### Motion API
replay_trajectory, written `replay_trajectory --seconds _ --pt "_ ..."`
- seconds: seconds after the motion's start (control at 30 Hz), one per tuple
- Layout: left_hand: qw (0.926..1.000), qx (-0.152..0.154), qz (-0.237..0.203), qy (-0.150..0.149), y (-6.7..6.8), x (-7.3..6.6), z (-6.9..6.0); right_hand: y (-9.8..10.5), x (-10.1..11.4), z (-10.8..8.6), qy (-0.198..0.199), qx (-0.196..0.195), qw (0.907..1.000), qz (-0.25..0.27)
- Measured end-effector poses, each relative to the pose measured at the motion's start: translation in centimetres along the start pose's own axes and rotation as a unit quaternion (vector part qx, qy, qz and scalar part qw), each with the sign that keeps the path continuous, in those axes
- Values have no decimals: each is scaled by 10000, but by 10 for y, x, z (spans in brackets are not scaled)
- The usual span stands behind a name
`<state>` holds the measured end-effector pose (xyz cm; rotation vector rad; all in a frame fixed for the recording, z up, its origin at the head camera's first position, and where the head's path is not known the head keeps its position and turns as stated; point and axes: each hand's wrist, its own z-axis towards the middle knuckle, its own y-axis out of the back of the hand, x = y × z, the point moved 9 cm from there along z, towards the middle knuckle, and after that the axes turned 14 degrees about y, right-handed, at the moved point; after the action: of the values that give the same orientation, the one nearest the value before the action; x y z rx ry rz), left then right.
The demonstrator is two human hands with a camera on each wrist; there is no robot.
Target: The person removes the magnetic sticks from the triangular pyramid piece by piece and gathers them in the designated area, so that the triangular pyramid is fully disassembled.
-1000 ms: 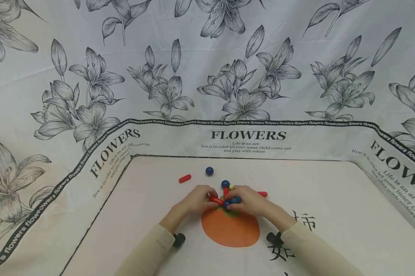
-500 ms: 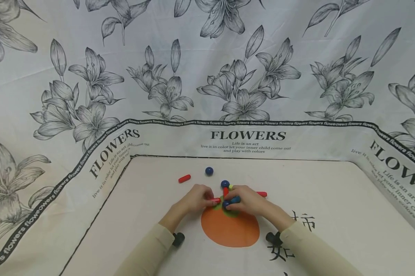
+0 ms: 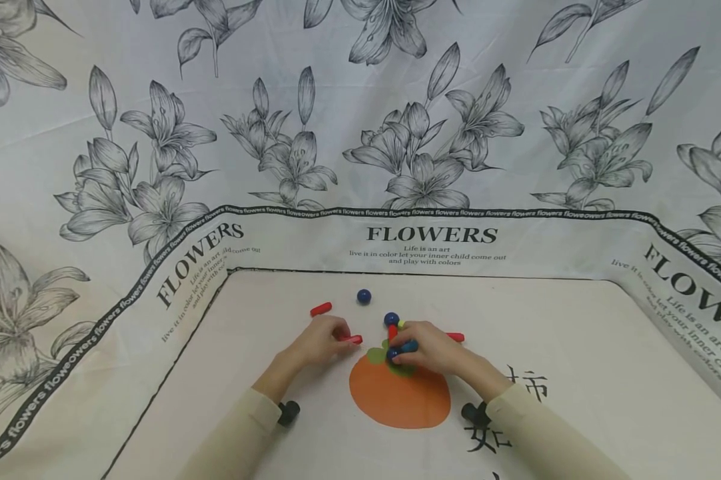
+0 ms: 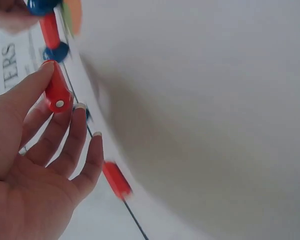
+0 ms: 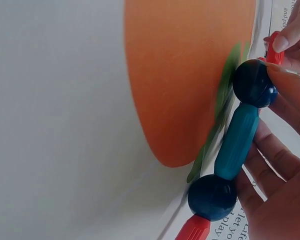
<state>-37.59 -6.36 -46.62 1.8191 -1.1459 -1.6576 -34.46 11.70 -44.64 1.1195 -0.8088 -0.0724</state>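
Observation:
My left hand (image 3: 323, 339) pinches a red rod (image 3: 352, 339) between thumb and fingers; the left wrist view shows a small pale disc on the end of that rod (image 4: 56, 90). Left and right hands are apart. With thumb and fingers, my right hand (image 3: 429, 347) holds a dark blue ball (image 3: 393, 355). In the right wrist view a teal rod (image 5: 237, 142) joins this ball (image 5: 252, 83) to a second blue ball (image 5: 212, 197), which has a red rod (image 5: 194, 229) on it. Another red rod (image 3: 393, 333) runs from the held ball to a farther blue ball (image 3: 392, 320).
A loose blue ball (image 3: 364, 297) and a loose red rod (image 3: 321, 309) lie toward the back of the cloth-covered table (image 3: 264, 300). A yellow-green piece (image 3: 402, 325) shows behind my right hand. An orange fruit print (image 3: 400, 393) lies below the hands.
My left hand has drawn back leftward with its red rod, away from the blue ball, and the gap has widened. My right hand has stayed in place, holding the ball.

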Motion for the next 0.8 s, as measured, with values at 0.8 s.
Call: replay_trajectory --seconds 0.8 --pt "9950 -850 116 517 66 87 7 0 3 -2 -458 -178 9988 -64"
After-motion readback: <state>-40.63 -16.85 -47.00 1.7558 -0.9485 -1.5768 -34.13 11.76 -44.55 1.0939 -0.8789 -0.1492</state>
